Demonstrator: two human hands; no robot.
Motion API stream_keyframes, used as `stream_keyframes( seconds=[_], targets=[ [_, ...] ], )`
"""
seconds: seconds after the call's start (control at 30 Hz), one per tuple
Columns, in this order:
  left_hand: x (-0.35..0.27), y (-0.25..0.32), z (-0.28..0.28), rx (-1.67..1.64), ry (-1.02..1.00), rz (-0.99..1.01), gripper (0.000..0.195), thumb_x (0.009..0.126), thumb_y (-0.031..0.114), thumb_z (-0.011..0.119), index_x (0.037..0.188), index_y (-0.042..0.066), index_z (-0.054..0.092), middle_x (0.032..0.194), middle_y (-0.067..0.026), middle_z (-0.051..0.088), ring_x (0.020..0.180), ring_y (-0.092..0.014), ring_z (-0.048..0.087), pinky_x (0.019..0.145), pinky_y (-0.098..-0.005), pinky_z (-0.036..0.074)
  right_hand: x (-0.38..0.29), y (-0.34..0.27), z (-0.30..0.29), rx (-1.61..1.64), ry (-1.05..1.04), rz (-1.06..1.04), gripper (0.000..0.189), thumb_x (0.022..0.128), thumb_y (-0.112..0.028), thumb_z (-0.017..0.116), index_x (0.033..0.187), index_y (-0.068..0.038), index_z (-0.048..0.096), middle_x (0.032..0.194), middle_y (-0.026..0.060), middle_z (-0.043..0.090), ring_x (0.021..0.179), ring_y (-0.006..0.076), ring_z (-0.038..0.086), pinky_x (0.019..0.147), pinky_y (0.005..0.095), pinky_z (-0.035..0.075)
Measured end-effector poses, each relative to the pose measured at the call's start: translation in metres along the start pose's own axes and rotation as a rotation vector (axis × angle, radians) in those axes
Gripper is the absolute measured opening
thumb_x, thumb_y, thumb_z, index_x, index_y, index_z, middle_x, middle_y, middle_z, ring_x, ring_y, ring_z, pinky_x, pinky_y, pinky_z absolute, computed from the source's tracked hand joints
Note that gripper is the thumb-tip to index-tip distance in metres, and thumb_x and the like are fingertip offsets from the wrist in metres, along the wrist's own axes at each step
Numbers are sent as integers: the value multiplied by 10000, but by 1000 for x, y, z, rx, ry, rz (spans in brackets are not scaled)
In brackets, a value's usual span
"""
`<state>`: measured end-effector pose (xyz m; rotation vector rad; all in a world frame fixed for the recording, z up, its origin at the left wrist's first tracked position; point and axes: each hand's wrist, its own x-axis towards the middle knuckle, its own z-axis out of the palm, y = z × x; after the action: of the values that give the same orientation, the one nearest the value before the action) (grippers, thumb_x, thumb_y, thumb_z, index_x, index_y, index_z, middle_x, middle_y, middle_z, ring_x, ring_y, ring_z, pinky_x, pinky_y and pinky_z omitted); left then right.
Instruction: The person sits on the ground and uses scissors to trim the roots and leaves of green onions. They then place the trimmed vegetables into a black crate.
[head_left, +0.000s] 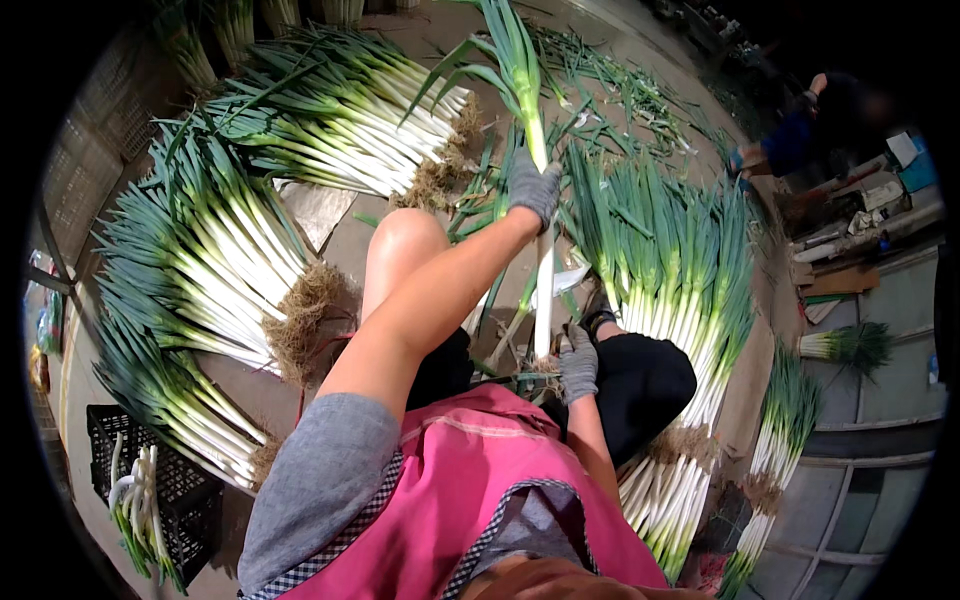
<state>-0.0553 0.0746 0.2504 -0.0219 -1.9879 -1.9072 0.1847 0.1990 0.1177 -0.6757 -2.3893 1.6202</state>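
One long green onion (547, 292) with a white shank stands nearly upright before me, its green leaves pointing away. My left hand (534, 184), in a grey glove, is wrapped around its upper shank, just below the green part. At the root end, by my right knee, is my right hand (579, 365), also gloved in grey. Its fingers are curled against the onion's base and roots; their inner side is hidden. Loose leaves and thin stalks (511, 330) lie on the floor between my legs.
Onion piles with brown roots lie at left (217, 262), upper left (360, 112) and right (660, 247). Leaf scraps (622, 90) litter the floor ahead. A black plastic crate (169, 487) stands lower left with onions over its edge. Another person (795, 139) is at far right.
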Motion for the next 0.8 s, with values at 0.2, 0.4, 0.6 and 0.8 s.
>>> stream_keyframes(
  seconds=[0.2,0.4,0.6,0.8],
  targets=[
    [-17,30,1,-385,-166,-310,287,725,133,572,922,17,398,621,-94,473,476,-185,483,417,-317,392,-26,-98,16,450,-278,-30,236,779,-224,533,912,-45,456,634,36,496,466,97,448,407,197,366],
    [33,33,-5,-1126,-264,-636,106,759,94,554,768,36,466,611,-64,508,452,-152,483,361,-262,410,-63,-144,-20,165,-216,-14,330,736,-270,541,956,-27,505,608,5,454,509,52,417,449,181,342],
    [70,11,-45,-1024,-88,-739,184,708,185,628,819,89,518,655,-63,512,534,-203,489,480,-345,441,-93,-128,-53,-405,-23,-240,348,684,-216,561,961,-8,527,751,93,559,660,191,539,613,304,438],
    [82,37,-85,-831,-63,-647,190,692,202,646,787,81,534,689,-63,535,618,-184,516,553,-355,442,-118,-118,-52,-348,-134,-322,352,686,-222,576,941,9,501,663,80,527,588,196,524,562,298,436]
  ],
)
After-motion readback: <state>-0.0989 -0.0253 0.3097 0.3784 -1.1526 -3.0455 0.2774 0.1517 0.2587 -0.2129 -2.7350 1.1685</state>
